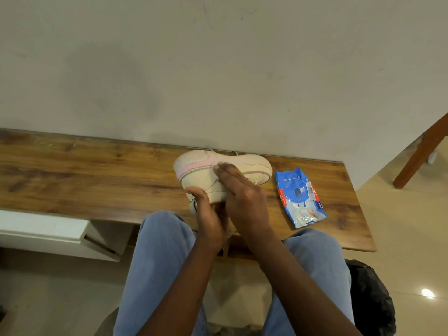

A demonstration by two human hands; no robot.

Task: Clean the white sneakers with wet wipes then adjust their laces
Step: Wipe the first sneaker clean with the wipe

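**Wiping the sneaker's side, laces yet to come**

Pressing down with the fingers of the right hand, straight and close together, on a small white wet wipe bunched under the tips. Pinning that wipe against the side of the white sneaker, right at its pink stripe. Gripping the sneaker's near end with the left hand, thumb on top, the other fingers curled beneath and mostly hidden.

Turned on its side over the middle of the wooden table, far end close to the wall; hard to say whether resting on the wood or lifted just clear. Just to the right, apart from the shoe, a blue pack of wipes lying flat. Below the hands, a loose lace dangling between the knees in jeans. No second sneaker plainly in view.

Judged to be mid-cleaning: the first step, with the laces not yet adjusted. Next, probably: slide the wipe along the side toward the sole edge under steady pressure, turn the shoe in the left grip to reach the other face, and pull a fresh wipe from the pack once this one is soiled.
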